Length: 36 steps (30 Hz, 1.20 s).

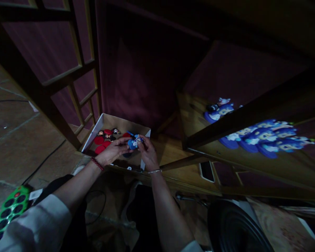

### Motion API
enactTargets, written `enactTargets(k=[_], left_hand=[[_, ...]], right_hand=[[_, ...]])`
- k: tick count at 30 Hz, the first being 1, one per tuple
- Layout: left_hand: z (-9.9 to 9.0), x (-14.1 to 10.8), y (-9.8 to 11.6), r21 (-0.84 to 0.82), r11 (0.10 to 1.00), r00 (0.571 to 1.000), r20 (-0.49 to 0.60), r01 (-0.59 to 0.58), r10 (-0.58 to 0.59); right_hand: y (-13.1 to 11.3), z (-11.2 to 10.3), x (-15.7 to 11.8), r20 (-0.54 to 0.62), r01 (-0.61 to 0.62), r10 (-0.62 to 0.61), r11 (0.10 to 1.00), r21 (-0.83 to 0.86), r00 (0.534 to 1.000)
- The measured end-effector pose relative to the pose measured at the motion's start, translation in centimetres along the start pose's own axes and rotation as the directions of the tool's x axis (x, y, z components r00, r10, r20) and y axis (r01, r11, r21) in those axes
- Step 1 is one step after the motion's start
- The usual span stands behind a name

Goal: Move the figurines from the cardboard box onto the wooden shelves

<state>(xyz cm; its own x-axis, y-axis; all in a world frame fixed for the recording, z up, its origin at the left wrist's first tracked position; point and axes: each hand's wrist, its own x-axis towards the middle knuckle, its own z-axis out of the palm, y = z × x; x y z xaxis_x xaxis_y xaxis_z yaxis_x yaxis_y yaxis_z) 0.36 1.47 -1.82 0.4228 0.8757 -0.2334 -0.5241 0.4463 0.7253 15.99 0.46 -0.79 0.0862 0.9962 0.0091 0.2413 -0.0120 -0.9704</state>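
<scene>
Between my two hands is a small blue-and-white figurine (136, 140) with a round blue base, held over an open cardboard box (126, 120). My left hand (114, 151), with a red bead bracelet at its wrist, closes on the base side. The fingers of my right hand (148, 152) pinch the figurine's other side. Inside the box lie several figurines with red round bases (99, 140), toward its left. Part of the box floor is hidden behind my hands.
Several blue figurines (265, 136) stand close together on the wooden shelf at right, partly behind a dark wooden bar (215, 129). A phone (207, 171) lies on the lower ledge. A green power strip (12, 210) is on the floor at left. A wooden lattice panel (60, 78) rises beside the box.
</scene>
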Motion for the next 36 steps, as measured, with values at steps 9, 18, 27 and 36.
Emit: enactTargets(k=[9, 18, 27, 36], left_hand=[[0.48, -0.19, 0.05, -0.051, 0.999, 1.0, -0.019, 0.018, -0.019], [0.47, -0.37, 0.22, -0.05, 0.999, 1.0, -0.007, 0.016, -0.016], [0.49, -0.39, 0.28, -0.067, 0.997, 0.999, -0.016, 0.027, -0.028], [0.55, -0.32, 0.19, -0.069, 0.997, 0.999, -0.031, 0.026, -0.028]], right_hand=[[0.04, -0.04, 0.03, -0.001, -0.067, 0.068, 0.987, 0.146, 0.998], [0.08, 0.08, 0.04, -0.011, -0.063, 0.066, 0.983, 0.17, 0.998], [-0.41, 0.24, -0.05, -0.042, -0.038, 0.044, 0.991, 0.129, 0.998], [-0.38, 0.03, -0.04, -0.034, -0.025, 0.029, 0.991, 0.13, 0.999]])
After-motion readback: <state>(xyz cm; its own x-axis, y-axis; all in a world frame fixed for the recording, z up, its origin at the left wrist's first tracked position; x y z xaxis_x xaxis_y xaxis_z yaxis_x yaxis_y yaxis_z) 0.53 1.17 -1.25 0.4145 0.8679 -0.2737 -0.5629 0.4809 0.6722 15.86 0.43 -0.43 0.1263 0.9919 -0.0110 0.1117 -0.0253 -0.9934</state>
